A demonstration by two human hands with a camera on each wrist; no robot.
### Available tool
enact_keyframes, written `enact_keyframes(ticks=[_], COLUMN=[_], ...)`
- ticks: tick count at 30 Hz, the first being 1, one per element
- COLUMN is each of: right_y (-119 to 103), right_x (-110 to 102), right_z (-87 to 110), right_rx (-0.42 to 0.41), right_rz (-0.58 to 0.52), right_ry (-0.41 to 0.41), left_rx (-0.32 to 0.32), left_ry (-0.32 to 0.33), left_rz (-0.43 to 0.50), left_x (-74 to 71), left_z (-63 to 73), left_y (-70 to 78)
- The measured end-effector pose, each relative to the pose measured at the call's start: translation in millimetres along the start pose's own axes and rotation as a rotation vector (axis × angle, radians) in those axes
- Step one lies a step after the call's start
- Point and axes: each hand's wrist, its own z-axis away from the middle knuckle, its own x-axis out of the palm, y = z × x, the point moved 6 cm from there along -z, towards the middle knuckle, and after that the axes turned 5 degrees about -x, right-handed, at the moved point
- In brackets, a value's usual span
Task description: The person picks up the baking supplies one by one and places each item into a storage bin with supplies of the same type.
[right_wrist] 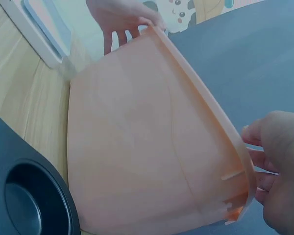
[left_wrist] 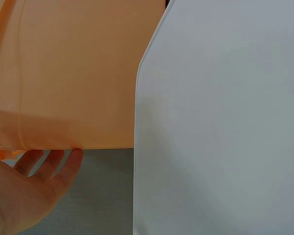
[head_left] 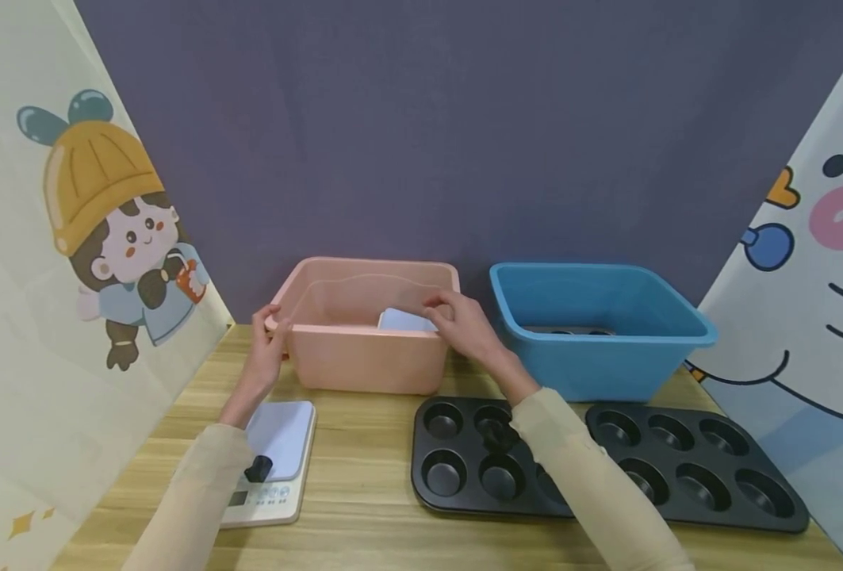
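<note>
A pink plastic bin (head_left: 367,361) stands on the table in the head view, a pale flat piece (head_left: 405,320) showing inside it. At the bin's left front corner my left hand (head_left: 267,349) grips the rim, thumb near the front edge and fingers along the outer side. My right hand (head_left: 467,325) reaches over the right front corner, fingers loosely bent above the inside. In the right wrist view, its fingers (right_wrist: 264,159) overlap the bin's rim. Under my left forearm lies a white digital scale (head_left: 296,444) with a small black object (head_left: 258,469) on it.
A blue bin (head_left: 599,369) stands to the right, dark items low inside. Two black muffin tins (head_left: 464,507) (head_left: 749,519) lie in front of the bins, the nearer one partly behind my right sleeve. A dark cloth wall (head_left: 421,135) rises behind.
</note>
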Motion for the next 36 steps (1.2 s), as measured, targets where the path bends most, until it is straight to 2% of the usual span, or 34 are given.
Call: enact_keyframes(ticks=[7,15,25,36], right_y=[-9,-20,-28,-34], right_x=[-3,6,14,18], right_z=[5.1,9.2,16.3,22.8], right_rx=[-0.041,-0.143,-0.180,-0.200], right_rz=[-0.024,-0.059,-0.095,-0.150], right_ry=[0.055,0.085,0.091,0.103], left_rx=[0.010,-0.009,-0.007,-0.005], left_ry=[-0.020,0.008,-0.007,0.020], left_rz=[-0.007,-0.017,-0.027,-0.024], left_x=[0.6,-4.0,-3.3,-2.2], left_z=[-2.6,-0.7,2.6,1.7], left_y=[7.3,5.3,3.3,-0.1])
